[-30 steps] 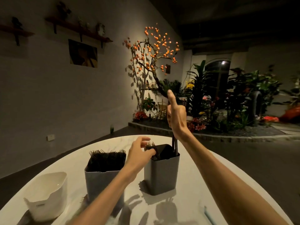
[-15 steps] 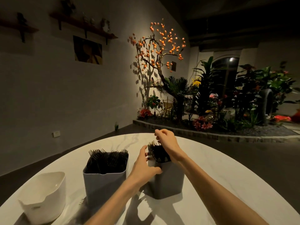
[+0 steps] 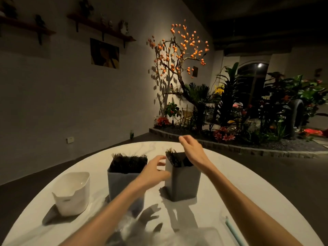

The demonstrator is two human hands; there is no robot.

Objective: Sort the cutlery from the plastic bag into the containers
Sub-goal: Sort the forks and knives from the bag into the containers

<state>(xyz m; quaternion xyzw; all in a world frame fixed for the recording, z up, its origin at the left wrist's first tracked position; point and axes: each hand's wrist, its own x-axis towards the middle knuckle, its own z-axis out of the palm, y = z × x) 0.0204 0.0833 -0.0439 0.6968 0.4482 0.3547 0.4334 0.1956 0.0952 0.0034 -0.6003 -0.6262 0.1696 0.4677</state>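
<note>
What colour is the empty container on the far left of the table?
White, glossy; the white container shows clearly in the head view.

Two grey containers [image 3: 182, 181] hold dark cutlery [image 3: 128, 163]; white tub [image 3: 71, 192] beside, on table [image 3: 248, 183].

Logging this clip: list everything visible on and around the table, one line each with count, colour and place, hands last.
grey containers: two, grey, mid-table, both holding dark cutlery standing upright
white container: one, white, left of the grey ones, contents not visible
plastic bag: one, clear, crumpled at the near edge
pale blue stick: one, near right edge of table
table: one, white marbled, rounded
berry tree: one, orange fruit, against the far wall
plants: many, green and red, in a bed at right
shelves: two, dark, on the left wall
left hand: between the grey containers, fingers relaxed
right hand: above the right container, holding nothing visible
</note>
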